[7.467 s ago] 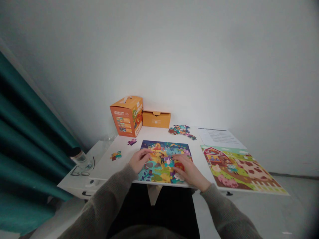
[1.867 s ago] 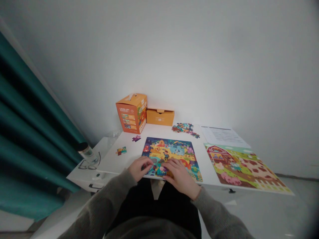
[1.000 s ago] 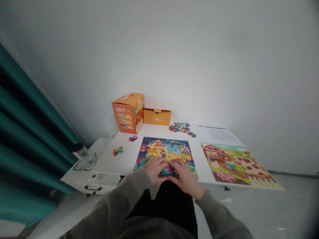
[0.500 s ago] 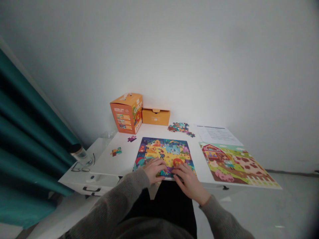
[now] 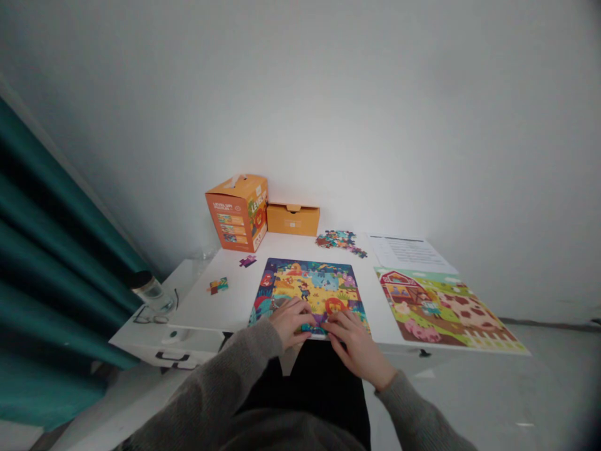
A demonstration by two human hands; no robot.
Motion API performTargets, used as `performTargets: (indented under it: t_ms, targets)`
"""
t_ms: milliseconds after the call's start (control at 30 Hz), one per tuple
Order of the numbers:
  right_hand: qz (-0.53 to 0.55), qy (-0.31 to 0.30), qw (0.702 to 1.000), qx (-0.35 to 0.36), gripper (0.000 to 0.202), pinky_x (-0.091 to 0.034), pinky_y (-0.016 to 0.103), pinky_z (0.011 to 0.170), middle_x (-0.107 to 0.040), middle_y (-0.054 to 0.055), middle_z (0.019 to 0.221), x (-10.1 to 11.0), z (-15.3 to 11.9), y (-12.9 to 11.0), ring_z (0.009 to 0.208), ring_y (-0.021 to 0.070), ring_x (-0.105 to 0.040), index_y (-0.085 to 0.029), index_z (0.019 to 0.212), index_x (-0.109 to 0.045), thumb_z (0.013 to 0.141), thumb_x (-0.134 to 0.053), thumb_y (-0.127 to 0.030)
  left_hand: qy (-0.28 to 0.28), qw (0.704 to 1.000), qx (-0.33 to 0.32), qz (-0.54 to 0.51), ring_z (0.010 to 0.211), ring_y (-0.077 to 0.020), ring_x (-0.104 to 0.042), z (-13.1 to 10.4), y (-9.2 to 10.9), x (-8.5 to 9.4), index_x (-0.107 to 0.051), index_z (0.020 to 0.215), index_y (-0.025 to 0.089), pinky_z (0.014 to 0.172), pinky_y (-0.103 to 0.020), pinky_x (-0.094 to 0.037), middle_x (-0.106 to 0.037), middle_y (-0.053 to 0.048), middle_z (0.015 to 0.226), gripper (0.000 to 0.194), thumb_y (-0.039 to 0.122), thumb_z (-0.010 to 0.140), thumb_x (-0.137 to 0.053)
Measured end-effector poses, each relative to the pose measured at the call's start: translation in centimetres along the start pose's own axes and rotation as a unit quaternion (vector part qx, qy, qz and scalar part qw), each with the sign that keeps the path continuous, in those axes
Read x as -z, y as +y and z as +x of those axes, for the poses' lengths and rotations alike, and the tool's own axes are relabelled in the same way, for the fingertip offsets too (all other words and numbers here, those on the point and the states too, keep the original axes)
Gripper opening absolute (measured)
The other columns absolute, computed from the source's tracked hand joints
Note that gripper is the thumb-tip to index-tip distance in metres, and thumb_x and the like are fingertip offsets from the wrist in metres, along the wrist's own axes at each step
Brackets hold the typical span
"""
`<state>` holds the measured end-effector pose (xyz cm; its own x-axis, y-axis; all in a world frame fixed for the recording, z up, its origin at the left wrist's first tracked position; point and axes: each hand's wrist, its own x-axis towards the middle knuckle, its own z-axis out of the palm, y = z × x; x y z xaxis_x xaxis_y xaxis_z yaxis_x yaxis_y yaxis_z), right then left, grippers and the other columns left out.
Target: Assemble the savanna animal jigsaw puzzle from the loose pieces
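A colourful jigsaw puzzle (image 5: 323, 282) with animals and a dark blue border lies in front of me at the table's near edge. Both hands are at its bottom edge, close together. My left hand (image 5: 292, 321) has its fingers bent over the lower left part, with the thumb at the near rim. From the other side, my right hand (image 5: 354, 341) curls its fingers onto the lower right part below the lion, thumb also at the rim. The fingertips nearly meet over a purple and teal patch, and they cover any single piece there.
Loose puzzle pieces (image 5: 339, 240) lie in a heap at the back. A purple piece (image 5: 248, 260) and joined orange-green pieces (image 5: 218, 286) lie left. Behind stand an orange puzzle box (image 5: 237, 216) and an orange drawer-like box (image 5: 293, 220). A farm picture (image 5: 444, 307) and printed sheet (image 5: 413, 254) lie right.
Both hands stay at the puzzle's bottom edge, with only slight finger shifts. The whole view has moved a touch; nothing else differs visibly.
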<state>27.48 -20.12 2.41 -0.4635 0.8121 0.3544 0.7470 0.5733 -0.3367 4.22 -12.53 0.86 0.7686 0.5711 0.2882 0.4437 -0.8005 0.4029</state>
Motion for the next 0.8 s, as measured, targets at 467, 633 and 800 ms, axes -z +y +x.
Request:
performTargets:
  t_ms: [467, 633, 800]
  targets:
    - [-0.006, 0.007, 1.0, 0.003, 0.03, -0.05, 0.05, 0.095, -0.064, 0.009, 0.11, -0.5, 0.0, 0.6, 0.107, 0.0273, -0.057, -0.027, 0.119, -0.067, 0.096, -0.05, -0.018, 0.154, 0.977, 0.128, 0.069, 0.102, -0.024, -0.058, -3.7, -3.8, 4.5, -0.068, 0.103, 0.023, 0.09, -0.039, -0.039, -0.069, -0.006, 0.105, 0.018, 0.03, 0.092, -0.056]
    - [-0.015, 0.027, 0.999, 0.01, 0.03, -0.05, 0.049, 0.094, -0.065, 0.008, 0.11, -1.1, 0.0, 1.1, 0.105, 0.0273, -0.059, -0.029, 0.12, -0.066, 0.096, -0.051, -0.02, 0.168, 0.932, 0.271, 0.171, 0.105, -0.0284, -0.058, -9.5, -10.9, 8.2, -0.069, 0.101, 0.023, 0.091, -0.042, -0.042, -0.068, -0.008, 0.107, 0.019, 0.027, 0.087, -0.056]
    - [-0.014, 0.037, 0.999, 0.009, 0.025, -0.05, 0.049, 0.094, -0.066, 0.009, 0.111, -1.3, -0.1, 1.1, 0.106, 0.0274, -0.06, -0.028, 0.115, -0.067, 0.095, -0.053, -0.023, 0.13, 0.91, 0.345, 0.191, 0.107, -0.0306, -0.057, -13.4, -14.8, 9.6, -0.065, 0.113, 0.022, 0.095, -0.042, -0.044, -0.066, -0.01, 0.114, 0.034, 0.036, 0.082, -0.061]
